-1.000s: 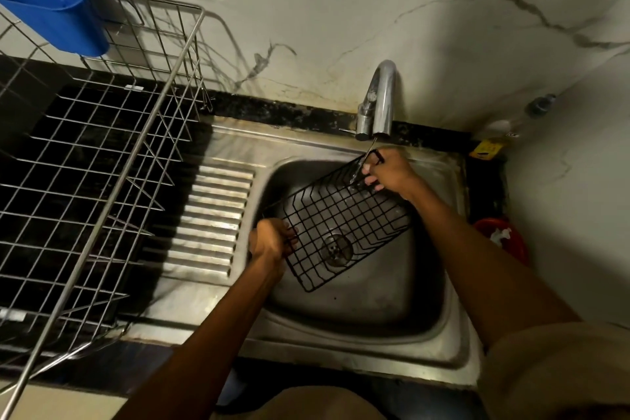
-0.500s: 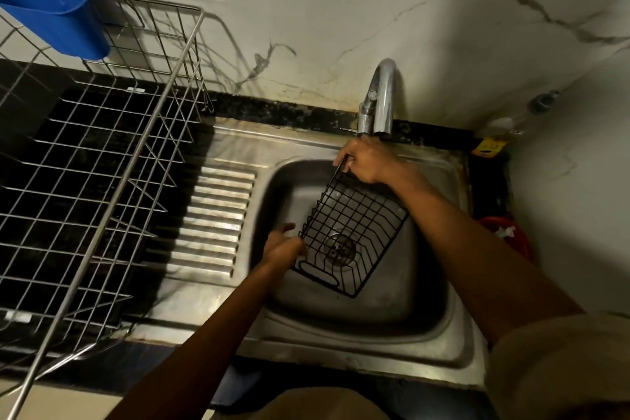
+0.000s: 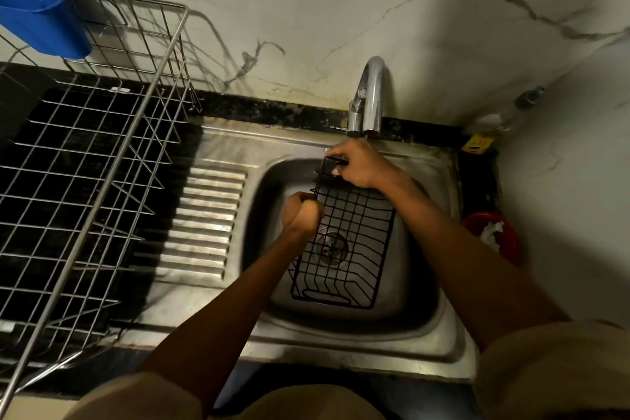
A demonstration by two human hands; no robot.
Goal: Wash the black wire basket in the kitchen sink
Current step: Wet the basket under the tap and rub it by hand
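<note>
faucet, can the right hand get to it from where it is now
Probably yes. The right hand grips the black wire basket just below the faucet, with nothing between them, but it would have to let go first.

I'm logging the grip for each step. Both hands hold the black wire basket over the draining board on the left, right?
Not quite: both hands, left and right, hold the black wire basket over the sink bowl, not the draining board, as the head view shows.

Black wire basket (image 3: 354, 249) showing grid pattern over silver sink (image 3: 426, 327). Left of sink: ribbed silver drainboard (image 3: 204, 222), silver wire rack (image 3: 102, 147) holding blue cup (image 3: 41, 17). Right of sink: red container (image 3: 494, 235). Behind sink: white wall (image 3: 306, 10) showing dark veins.
</note>
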